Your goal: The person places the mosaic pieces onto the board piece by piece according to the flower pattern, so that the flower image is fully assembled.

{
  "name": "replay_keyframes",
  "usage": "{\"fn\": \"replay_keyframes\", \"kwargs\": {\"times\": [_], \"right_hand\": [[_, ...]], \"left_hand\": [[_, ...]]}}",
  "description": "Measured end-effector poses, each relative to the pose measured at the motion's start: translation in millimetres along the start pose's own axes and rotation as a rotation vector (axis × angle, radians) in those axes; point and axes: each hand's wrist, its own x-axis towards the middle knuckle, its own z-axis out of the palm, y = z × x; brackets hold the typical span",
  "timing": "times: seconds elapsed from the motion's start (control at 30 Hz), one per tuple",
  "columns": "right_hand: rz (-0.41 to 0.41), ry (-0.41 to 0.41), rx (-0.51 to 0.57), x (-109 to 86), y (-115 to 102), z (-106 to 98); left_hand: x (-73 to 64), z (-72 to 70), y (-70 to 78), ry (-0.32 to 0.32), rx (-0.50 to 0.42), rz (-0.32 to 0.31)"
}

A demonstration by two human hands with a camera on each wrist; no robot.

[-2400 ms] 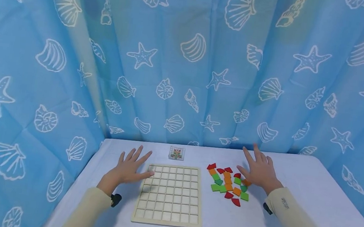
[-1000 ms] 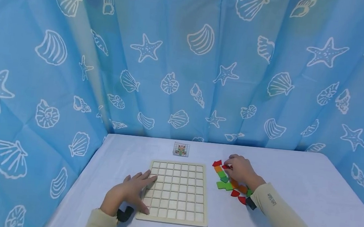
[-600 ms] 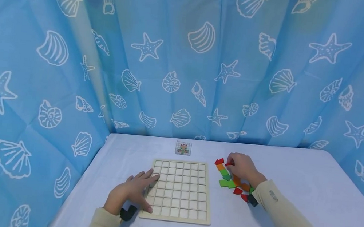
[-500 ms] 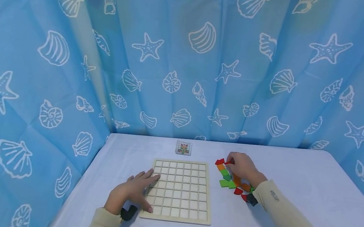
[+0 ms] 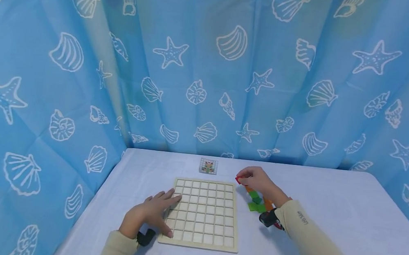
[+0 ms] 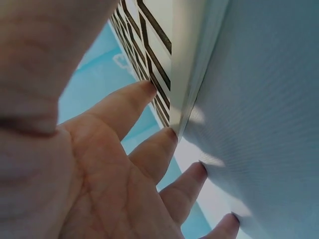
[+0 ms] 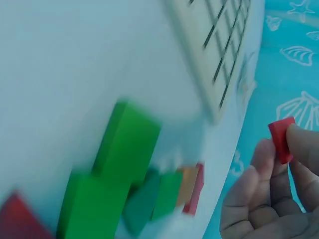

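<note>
My left hand (image 5: pixel 152 213) lies spread over the left edge of a pale wooden grid board (image 5: pixel 236 229). In the left wrist view its straight fingers (image 6: pixel 152 157) touch the frame and the cloth beside it. Between thumb and fingertips, my right hand (image 5: pixel 256 179) pinches a small red block (image 7: pixel 282 139), lifted above the table. Below that hand lie green blocks (image 5: pixel 253 206), a teal block (image 7: pixel 142 204) and orange blocks (image 5: pixel 268 204). The right hand and wrist hide part of this pile.
A small card with a flower pattern on a grid (image 5: pixel 208 166) lies behind the board. White cloth covers the table (image 5: pixel 343 223). A blue curtain with white shells (image 5: pixel 210 62) hangs along the back and left. A black wrist camera (image 5: pixel 269 218) hangs under the right wrist.
The right hand came down to the blocks, took hold of a red one and has shifted left with it. The left hand lowered onto the board's left edge and stays there.
</note>
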Motion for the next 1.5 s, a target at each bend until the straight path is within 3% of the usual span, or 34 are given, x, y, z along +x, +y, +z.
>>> {"fn": "replay_keyframes", "kwargs": {"times": [0.2,0.47,0.7,0.93,1.1,1.3,1.5], "right_hand": [[0.04,-0.02,0.141,3.8,-6.3,12.0],[0.074,-0.034,0.268,3.9,-14.5,22.0],[0.113,-0.041,0.223,9.0,-6.6,29.6],[0.08,0.026,0.069,9.8,-9.1,37.8],[0.101,0.037,0.104,10.9,-12.6,46.4],[0.094,0.021,0.067,7.8,-7.7,58.5],[0.078,0.027,0.091,12.0,-11.5,60.8]], "left_hand": [[2.9,0.3,-5.0,0.025,0.01,0.037],[7.9,0.1,-17.5,0.071,-0.045,0.08],[9.5,0.3,-19.0,0.078,-0.045,0.082],[9.8,1.5,-19.1,0.075,-0.039,0.069],[10.1,1.2,-19.0,0.067,-0.039,0.055],[7.3,3.6,-17.7,0.059,-0.05,0.049],[7.5,-1.9,-16.4,0.06,-0.046,0.062]]}}
